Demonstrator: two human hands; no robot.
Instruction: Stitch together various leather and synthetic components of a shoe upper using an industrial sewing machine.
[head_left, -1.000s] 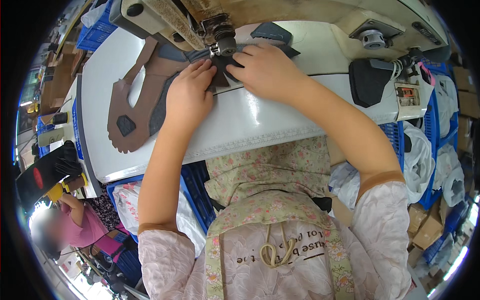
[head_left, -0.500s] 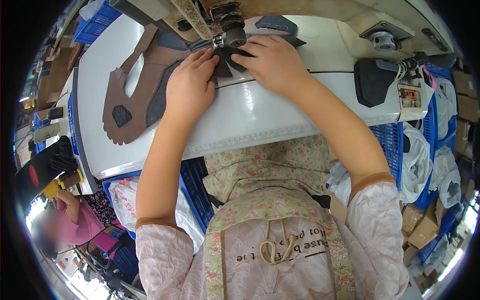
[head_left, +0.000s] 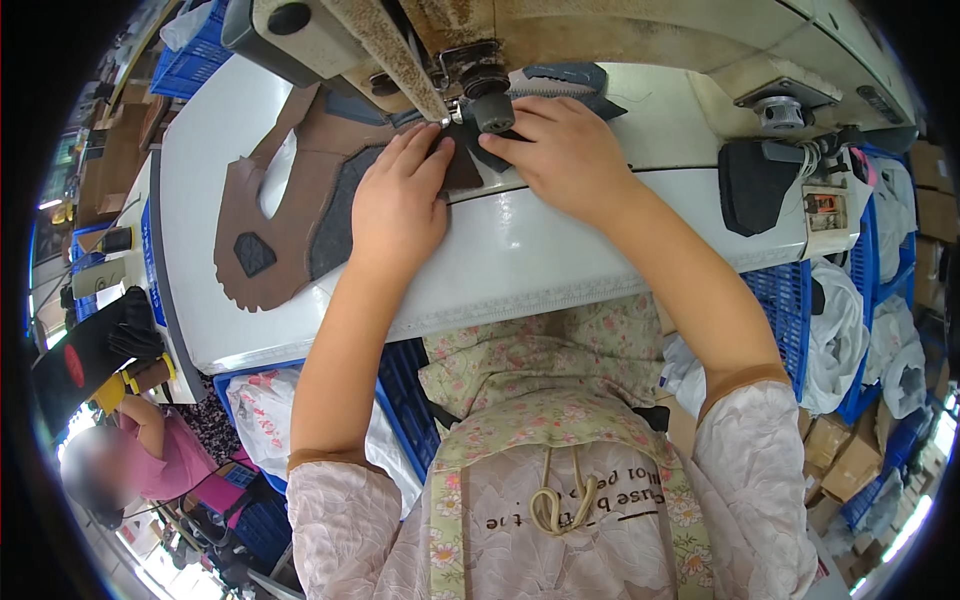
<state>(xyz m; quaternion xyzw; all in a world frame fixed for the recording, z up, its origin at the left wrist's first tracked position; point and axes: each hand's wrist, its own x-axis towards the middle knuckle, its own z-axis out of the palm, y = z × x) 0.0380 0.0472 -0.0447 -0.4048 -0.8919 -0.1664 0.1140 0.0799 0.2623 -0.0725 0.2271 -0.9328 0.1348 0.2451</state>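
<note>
A brown shoe upper (head_left: 285,225) with dark grey panels lies on the white sewing machine bed, its right part passing under the presser foot (head_left: 455,112). My left hand (head_left: 402,195) rests on it left of the foot, palm down, fingers stretched forward and tips close to the foot. Right of the foot, my right hand (head_left: 568,155) lies over the dark part of the upper, thumb and fingers apart. A small brown flap (head_left: 463,165) shows between my hands. Beyond them, a dark grey panel (head_left: 565,76) sticks out. The needle point is too small to make out.
The machine's arm (head_left: 620,35) spans the top. A black shoe-shaped piece (head_left: 752,188) lies at the bed's right end. Blue crates (head_left: 778,300) with white bags (head_left: 835,315) stand below and to the right. A co-worker in pink (head_left: 175,450) is at the lower left.
The whole view has shifted slightly, so the machine and bed appear lower and further right. Both hands stay on the upper beside the presser foot, with little visible movement against it.
</note>
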